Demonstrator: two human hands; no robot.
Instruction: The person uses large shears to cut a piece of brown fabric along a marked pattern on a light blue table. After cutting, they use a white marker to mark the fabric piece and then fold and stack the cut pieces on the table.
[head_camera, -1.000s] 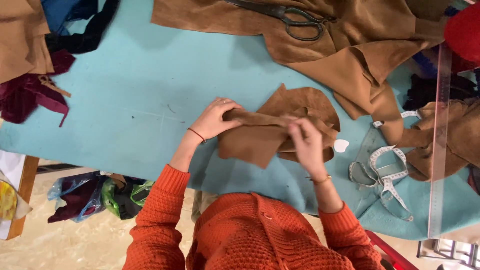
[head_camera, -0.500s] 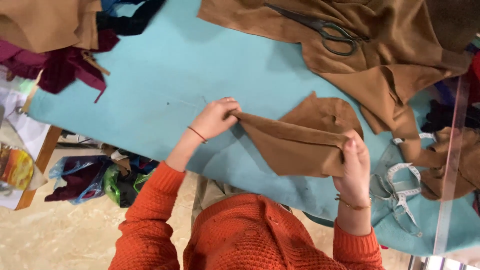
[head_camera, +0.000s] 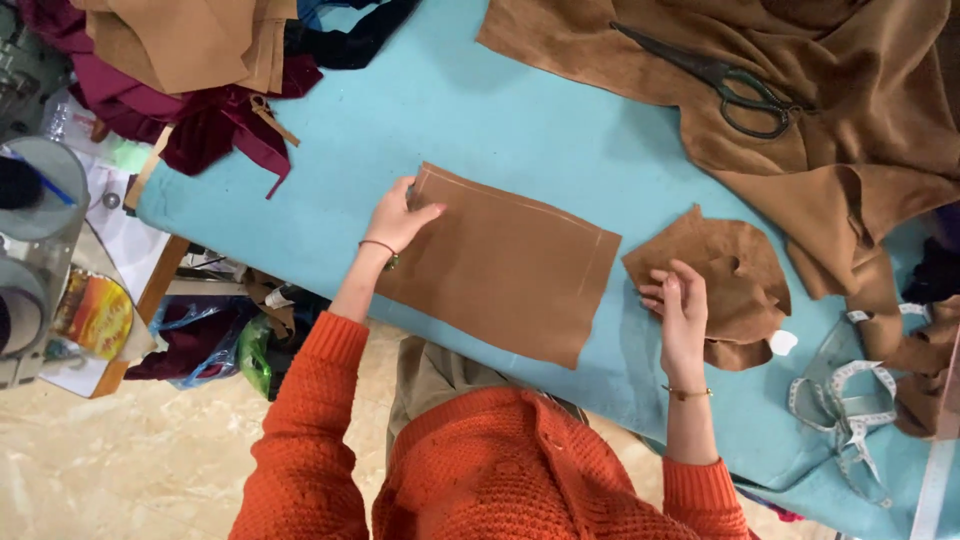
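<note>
The rectangular suede panel (head_camera: 500, 268) lies flat and unfolded on the blue desk (head_camera: 480, 110), just in front of your torso. Beyond it, at the far right, a large brown suede hide (head_camera: 830, 130) is spread in folds, with dark scissors (head_camera: 735, 85) resting on top. At the far left corner sits a pile of tan and maroon fabric (head_camera: 190, 70). To the right of the panel, not touching it, lies a smaller irregular suede scrap (head_camera: 725, 270). A white measuring tape (head_camera: 850, 400) is coiled near the right edge of the desk.

Your left hand (head_camera: 400, 218) holds the panel's left edge, grip closed on it with the thumb on top. Your right hand (head_camera: 680, 300) rests on the near edge of the scrap, fingers extended, grip released. A small white chalk piece (head_camera: 783, 342) lies just beside the scrap.
</note>
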